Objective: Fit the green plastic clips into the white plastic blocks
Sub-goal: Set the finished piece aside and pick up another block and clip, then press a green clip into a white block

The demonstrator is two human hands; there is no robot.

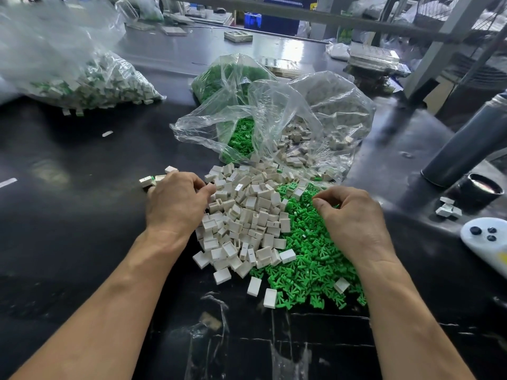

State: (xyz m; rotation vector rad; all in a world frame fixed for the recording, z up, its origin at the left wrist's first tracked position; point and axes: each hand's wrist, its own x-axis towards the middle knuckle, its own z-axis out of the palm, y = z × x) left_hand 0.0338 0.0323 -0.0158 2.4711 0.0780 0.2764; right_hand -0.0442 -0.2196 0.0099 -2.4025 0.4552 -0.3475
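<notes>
Reaching palm-down, the left hand point(175, 204) is curling fingers into the white blocks point(241, 220); the right hand point(354, 220) is pinching together over the green clips point(310, 259), piled on the dark surface point(82, 242).

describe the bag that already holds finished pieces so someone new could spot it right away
Start at the loose pile of white blocks and green clips between the hands, then look to the far left of the black table. The clear plastic bag lying there is the one. Unlike the two open bags behind the pile, its white blocks show green mixed in.
</notes>
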